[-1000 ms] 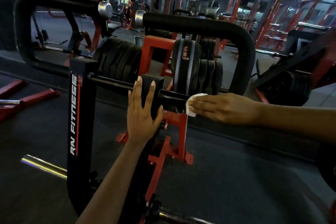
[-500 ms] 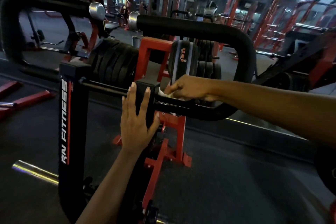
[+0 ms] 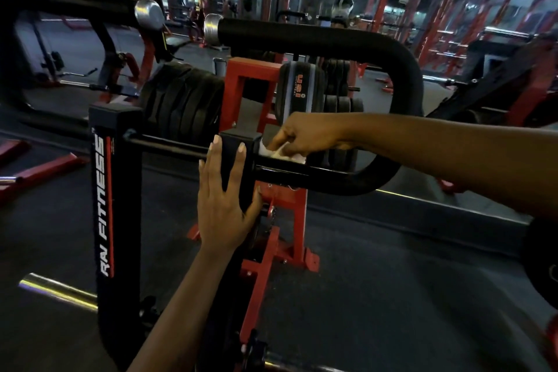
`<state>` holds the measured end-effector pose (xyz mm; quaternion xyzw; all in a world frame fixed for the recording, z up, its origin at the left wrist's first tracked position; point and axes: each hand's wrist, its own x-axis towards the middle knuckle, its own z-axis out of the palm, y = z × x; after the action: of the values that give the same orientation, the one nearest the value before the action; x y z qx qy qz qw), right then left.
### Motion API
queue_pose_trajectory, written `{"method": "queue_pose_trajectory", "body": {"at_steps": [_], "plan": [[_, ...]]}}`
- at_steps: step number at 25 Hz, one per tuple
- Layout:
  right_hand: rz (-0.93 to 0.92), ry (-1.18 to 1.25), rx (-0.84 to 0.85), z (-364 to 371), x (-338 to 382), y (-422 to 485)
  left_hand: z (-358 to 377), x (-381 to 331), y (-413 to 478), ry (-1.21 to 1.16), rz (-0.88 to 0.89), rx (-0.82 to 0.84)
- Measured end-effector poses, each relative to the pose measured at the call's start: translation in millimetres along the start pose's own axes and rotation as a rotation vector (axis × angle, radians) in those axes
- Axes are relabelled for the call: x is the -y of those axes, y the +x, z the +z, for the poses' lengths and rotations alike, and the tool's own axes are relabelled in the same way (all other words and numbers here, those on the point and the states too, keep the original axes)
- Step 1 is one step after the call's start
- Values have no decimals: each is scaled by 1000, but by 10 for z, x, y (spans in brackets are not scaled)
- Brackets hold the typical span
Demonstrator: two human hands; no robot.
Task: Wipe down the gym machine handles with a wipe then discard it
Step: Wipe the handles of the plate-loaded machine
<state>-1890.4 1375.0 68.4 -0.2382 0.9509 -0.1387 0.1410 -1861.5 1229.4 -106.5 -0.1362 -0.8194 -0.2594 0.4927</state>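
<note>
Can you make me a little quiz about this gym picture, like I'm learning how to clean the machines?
1. True or false: the right hand holds the white wipe against the black bar.
2. Which hand lies flat on the black block? A) left B) right
3. Fill in: the white letters on the black post read RN ____.
Key: 1 true; 2 A, the left hand; 3 FITNESS.
</note>
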Motion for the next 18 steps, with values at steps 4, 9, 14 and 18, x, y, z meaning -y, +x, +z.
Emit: {"method": "queue_pose_trajectory", "body": {"at_steps": [4,9,14,18], "plan": [[-13,-186,1,-68,-220,-404,7,22,-4,-12,11,6],[-93,-430,-151,2,-210,-657,-13,-5,-5,-1,-1,6],[-233,-538,-333,464,-215,-806,-65,-125,-91,57,46,-1],[-420,-730,-492,505,-508,-1153,-87,-452,34,66,251,46]]}}
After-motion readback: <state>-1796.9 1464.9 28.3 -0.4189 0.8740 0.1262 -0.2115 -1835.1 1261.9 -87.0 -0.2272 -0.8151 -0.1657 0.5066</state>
